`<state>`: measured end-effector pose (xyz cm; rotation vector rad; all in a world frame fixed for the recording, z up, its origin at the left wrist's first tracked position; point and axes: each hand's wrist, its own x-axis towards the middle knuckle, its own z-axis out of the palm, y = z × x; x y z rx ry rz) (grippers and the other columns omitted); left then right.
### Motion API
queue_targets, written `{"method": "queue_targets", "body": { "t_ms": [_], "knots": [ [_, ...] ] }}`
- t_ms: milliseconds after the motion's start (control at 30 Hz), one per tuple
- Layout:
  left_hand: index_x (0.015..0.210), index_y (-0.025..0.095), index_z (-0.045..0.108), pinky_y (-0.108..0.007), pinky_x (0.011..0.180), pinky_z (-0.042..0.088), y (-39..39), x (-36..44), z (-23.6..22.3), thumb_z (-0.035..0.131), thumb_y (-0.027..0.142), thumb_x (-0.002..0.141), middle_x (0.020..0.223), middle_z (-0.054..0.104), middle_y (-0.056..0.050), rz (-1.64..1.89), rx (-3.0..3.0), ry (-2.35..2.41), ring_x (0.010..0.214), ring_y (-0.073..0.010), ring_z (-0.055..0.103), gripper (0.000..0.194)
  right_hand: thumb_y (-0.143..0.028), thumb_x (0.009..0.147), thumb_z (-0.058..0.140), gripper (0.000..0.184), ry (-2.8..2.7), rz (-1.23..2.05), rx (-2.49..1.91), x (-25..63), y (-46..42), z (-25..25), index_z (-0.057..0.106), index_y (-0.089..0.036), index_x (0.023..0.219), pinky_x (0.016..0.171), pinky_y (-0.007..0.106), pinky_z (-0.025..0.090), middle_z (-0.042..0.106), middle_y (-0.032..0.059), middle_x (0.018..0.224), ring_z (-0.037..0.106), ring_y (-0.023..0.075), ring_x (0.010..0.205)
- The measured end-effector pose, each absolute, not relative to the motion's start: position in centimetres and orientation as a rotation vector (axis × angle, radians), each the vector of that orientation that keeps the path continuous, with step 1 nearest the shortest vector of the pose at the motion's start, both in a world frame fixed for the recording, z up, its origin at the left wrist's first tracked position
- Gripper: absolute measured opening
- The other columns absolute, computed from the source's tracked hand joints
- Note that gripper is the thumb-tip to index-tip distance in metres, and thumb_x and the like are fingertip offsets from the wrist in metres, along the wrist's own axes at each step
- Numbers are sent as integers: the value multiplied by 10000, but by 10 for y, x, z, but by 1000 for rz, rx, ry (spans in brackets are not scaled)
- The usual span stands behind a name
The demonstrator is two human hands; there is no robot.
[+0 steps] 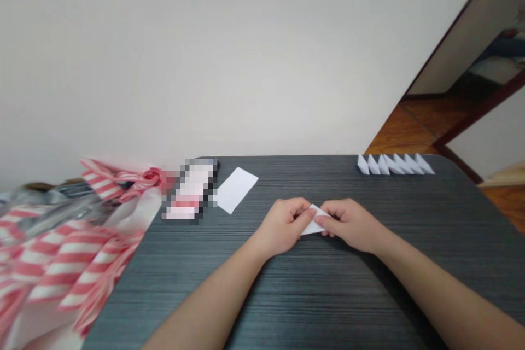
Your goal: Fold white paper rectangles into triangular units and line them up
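Between both hands, just above the dark table (pixel 213 284), is a small folded piece of white paper (pixel 315 225). My left hand (pixel 284 225) pinches its left side, thumb on top. From the right, my right hand (pixel 348 223) grips the same paper, its thumb pressed on the upper face close to the left thumb. The fingers beneath are partly hidden. To the left of my hands lies a flat white sheet of paper (pixel 237 190). Several folded white paper pieces (pixel 394 164) stand in a row by the table's far right edge.
A blurred-out phone-like object (pixel 191 190) lies at the table's left edge. Red-and-white striped cloth (pixel 77 257) is heaped beside the table on the left. Behind the table rises a pale wall (pixel 262 54); wooden floor (pixel 394 128) shows at the right.
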<state>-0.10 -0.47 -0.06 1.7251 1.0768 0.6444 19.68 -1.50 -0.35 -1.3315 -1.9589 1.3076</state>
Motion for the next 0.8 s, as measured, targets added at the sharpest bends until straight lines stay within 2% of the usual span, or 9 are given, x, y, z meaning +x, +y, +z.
{"method": "queue_targets", "body": {
  "t_ms": [133, 233, 533, 667, 733, 800],
  "knots": [
    [685, 166, 565, -200, 469, 320, -4, -2, 2, 496, 371, 930, 477, 500, 49, 657, 1650, 1135, 454, -94, 450, 327, -291, 912, 573, 216, -1943, 1287, -1306, 201, -13, -5, 642, -174, 744, 583, 235, 417, 648, -5, 647, 568, 128, 593],
    [701, 169, 577, -201, 456, 333, -4, -2, 4, 490, 374, 929, 482, 519, 49, 646, 1590, 1134, 434, -94, 448, 319, -286, 923, 555, 194, -1913, 1318, -1320, 204, -12, -3, 669, -172, 815, 587, 233, 443, 670, 4, 679, 589, 129, 598],
    [743, 169, 580, -202, 458, 356, -3, -4, -1, 500, 434, 920, 542, 555, 35, 608, 1561, 1106, 461, -103, 498, 328, -281, 946, 515, 290, -1948, 1246, -1345, 204, -13, -1, 622, -176, 698, 567, 239, 437, 632, -4, 594, 578, 126, 550],
    [747, 170, 585, -207, 470, 354, -2, -4, -3, 484, 436, 927, 493, 525, 40, 627, 1561, 1116, 455, -108, 485, 337, -262, 899, 599, 81, -1871, 1271, -1205, 205, -15, -7, 616, -189, 931, 610, 245, 450, 624, -8, 736, 573, 132, 642],
    [761, 170, 592, -207, 456, 341, -2, -4, -4, 479, 434, 928, 470, 512, 44, 628, 1540, 1124, 438, -108, 464, 332, -250, 856, 665, 203, -1859, 1285, -1129, 206, -15, -9, 568, -203, 1028, 600, 239, 445, 597, -16, 780, 551, 129, 655],
    [759, 169, 593, -206, 450, 334, -2, -4, -4, 479, 437, 929, 464, 506, 45, 626, 1529, 1126, 427, -105, 454, 337, -242, 833, 700, 238, -1938, 1215, -1087, 207, -16, -10, 561, -207, 1022, 589, 234, 432, 587, -9, 819, 529, 123, 651]
  ]
}}
